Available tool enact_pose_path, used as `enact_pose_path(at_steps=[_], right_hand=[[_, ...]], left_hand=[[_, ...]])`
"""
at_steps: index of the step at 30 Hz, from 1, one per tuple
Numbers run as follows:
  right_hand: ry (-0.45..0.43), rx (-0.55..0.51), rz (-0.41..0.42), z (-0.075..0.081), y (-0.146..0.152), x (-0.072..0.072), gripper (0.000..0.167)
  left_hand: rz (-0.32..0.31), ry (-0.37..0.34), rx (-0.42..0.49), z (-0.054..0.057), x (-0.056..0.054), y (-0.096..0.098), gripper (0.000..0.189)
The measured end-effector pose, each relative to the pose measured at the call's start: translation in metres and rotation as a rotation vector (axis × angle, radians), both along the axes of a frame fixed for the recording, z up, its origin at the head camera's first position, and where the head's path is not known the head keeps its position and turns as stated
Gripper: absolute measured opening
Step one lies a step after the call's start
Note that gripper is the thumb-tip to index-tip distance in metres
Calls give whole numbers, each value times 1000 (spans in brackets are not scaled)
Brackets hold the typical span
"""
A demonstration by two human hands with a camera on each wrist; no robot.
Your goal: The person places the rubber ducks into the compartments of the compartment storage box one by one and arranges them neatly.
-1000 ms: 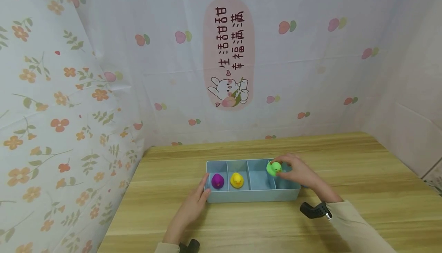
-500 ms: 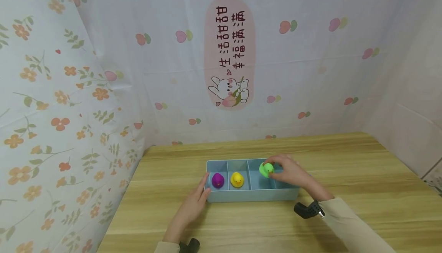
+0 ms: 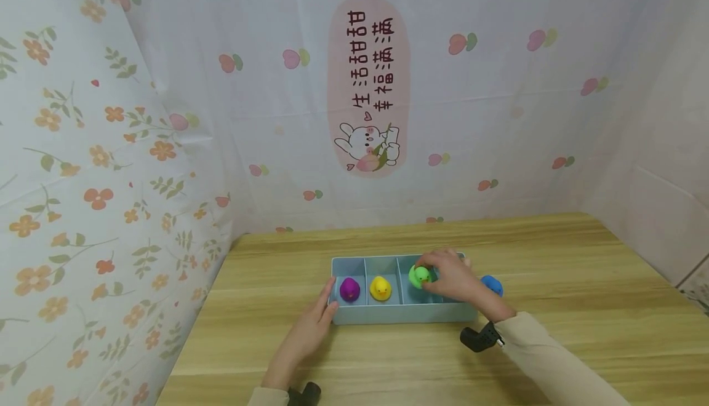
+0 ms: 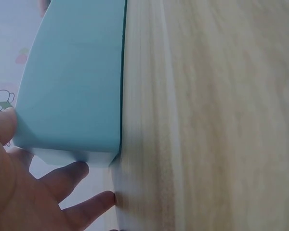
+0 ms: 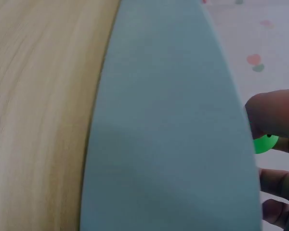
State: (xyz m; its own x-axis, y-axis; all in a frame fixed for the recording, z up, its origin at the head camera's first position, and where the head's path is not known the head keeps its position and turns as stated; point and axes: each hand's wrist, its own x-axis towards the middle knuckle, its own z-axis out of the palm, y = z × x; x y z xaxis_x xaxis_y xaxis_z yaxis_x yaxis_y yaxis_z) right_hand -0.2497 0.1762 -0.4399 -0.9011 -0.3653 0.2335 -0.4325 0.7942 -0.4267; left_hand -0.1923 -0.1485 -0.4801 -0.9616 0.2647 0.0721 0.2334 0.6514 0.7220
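Note:
In the head view, my right hand [image 3: 454, 278] pinches a green rubber duck [image 3: 420, 277] between thumb and fingers. The duck is over the third compartment from the left of a light blue divided box [image 3: 404, 314]. The right wrist view shows only a sliver of the green duck [image 5: 265, 144] behind the box wall. My left hand [image 3: 310, 327] rests against the box's left end, its fingers fairly straight and its thumb at the front corner. A purple rubber duck [image 3: 349, 290] sits in the leftmost compartment. Beside it, a yellow rubber duck [image 3: 380, 289] occupies the second. My right hand partly covers the rightmost compartment.
A blue rubber duck [image 3: 492, 285] is on the wooden table [image 3: 388, 363] just right of the box, partly hidden by my right wrist. Patterned cloth [image 3: 266, 117] hangs behind the table and along its left side.
My right hand has carried the green duck leftward from the divider by the rightmost compartment to above the third. The blue duck has come into fuller view. My left hand has stayed put.

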Motion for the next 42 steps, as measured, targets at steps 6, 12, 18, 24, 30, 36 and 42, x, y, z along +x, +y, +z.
enact_pose_path(at_steps=[6, 12, 18, 24, 30, 36, 42], right_hand=[[27, 79, -14, -6, -8, -2, 30], [33, 137, -43, -12, -13, -3, 31], [47, 164, -30, -17, -15, -4, 30], [39, 203, -49, -16, -20, -4, 29], [1, 215, -83, -13, -24, -2, 30], [-30, 235, -81, -8, -25, 2, 34], [-42, 230, -56, -4, -23, 5, 36]], left_hand=[[1, -14, -16, -1, -1, 0, 54], [0, -22, -16, 0, 0, 0, 55], [-1, -19, -14, 2, 0, 1, 55], [-2, -17, -16, 2, 0, 1, 54], [-17, 17, 3, 2, -1, 1, 53], [-26, 21, 18, 2, 0, 1, 52], [-25, 8, 25, 2, 0, 1, 52]])
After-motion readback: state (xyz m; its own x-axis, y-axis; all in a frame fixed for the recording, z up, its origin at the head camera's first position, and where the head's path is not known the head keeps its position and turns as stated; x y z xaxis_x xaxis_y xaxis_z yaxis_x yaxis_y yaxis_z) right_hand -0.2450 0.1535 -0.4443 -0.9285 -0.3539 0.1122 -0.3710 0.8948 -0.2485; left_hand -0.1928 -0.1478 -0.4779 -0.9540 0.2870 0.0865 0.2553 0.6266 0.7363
